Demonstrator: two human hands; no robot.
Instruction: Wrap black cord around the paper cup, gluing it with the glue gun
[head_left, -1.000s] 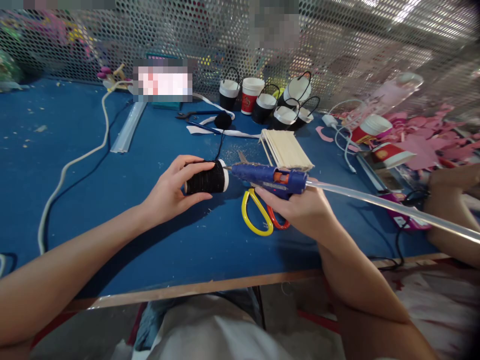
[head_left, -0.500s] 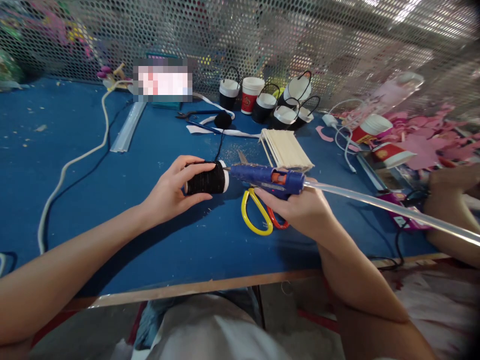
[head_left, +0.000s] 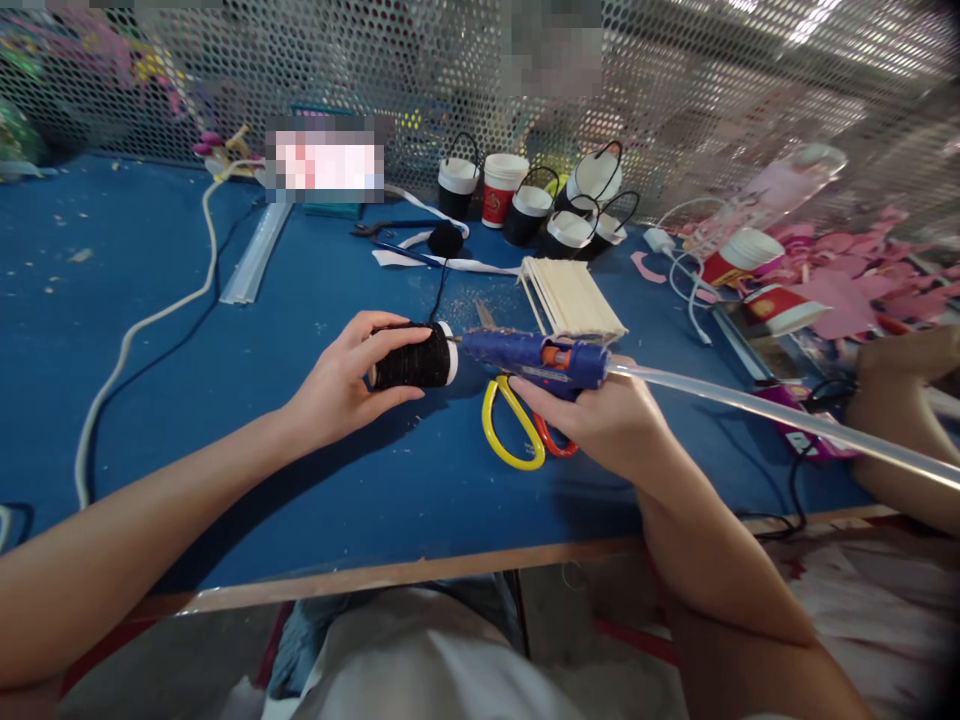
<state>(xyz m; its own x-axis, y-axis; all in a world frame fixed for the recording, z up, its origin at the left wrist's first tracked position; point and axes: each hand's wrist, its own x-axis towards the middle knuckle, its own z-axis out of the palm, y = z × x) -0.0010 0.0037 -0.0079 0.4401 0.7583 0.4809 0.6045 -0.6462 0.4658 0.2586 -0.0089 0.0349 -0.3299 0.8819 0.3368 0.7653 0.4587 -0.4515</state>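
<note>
My left hand (head_left: 360, 365) is wrapped round a paper cup (head_left: 412, 358) wound in black yarn, lying on its side with its white rim to the right. From the cup, a black strand runs up to a small ball of black yarn (head_left: 445, 240). In my right hand (head_left: 607, 405) is a blue glue gun (head_left: 532, 355), its nozzle at the cup's rim end. A long clear glue stick (head_left: 750, 405) sticks out of the gun's back. Scissors (head_left: 514, 425) with one yellow and one red handle lie under the gun, partly hidden.
Several black-wrapped cups with handles (head_left: 570, 235) and a red cup (head_left: 504, 190) stand at the back. Wooden sticks (head_left: 574, 298), pliers (head_left: 397, 228) and clear glue sticks (head_left: 259, 250) lie about. A white cord (head_left: 142, 325) crosses the left side. Another person's arm (head_left: 904, 400) rests at right.
</note>
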